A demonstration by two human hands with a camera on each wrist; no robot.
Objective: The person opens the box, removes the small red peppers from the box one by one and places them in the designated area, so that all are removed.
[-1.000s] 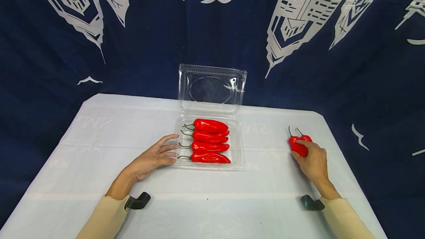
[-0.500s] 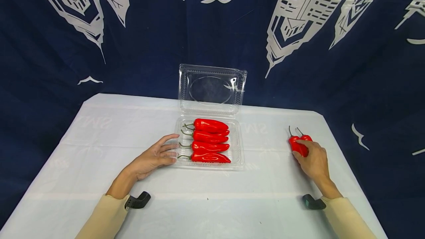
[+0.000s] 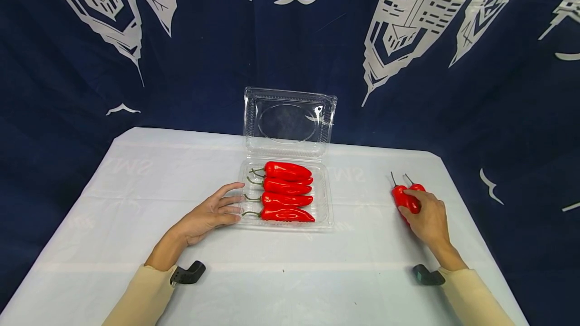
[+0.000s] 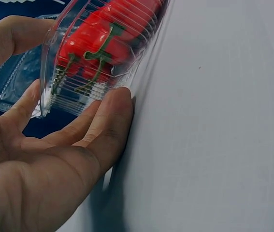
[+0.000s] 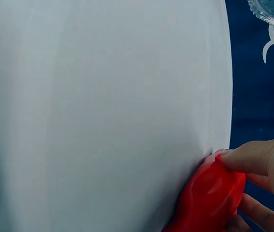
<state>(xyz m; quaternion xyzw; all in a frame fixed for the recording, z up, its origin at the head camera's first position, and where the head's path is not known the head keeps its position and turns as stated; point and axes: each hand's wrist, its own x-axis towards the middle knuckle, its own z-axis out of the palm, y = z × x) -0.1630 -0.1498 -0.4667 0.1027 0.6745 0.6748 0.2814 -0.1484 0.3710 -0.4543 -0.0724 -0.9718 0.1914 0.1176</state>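
Observation:
A clear plastic clamshell container (image 3: 323, 218) lies with its lid raised, holding several red chili peppers (image 3: 286, 200) in a row, green stems to the left. My left hand (image 3: 206, 218) rests its spread fingertips against the container's left side. In the left wrist view, thumb and fingers (image 4: 110, 116) touch the ribbed wall and rim. At the right of the table, two more red chili peppers (image 3: 401, 195) lie side by side. My right hand (image 3: 428, 218) grips at this pair with thumb and fingers. In the right wrist view they pinch a glossy red pepper (image 5: 207, 195); the fingers partly hide it.
The raised clear lid (image 3: 288, 124) stands at the container's back, near the table's far edge. A white cloth covers the table (image 3: 317, 280). Behind it hangs a dark blue curtain (image 3: 204, 64) with white building prints.
The left pepper of the pair at the right has shifted slightly left and tilted, and more of it shows beside my thumb. My left hand and the container stay put.

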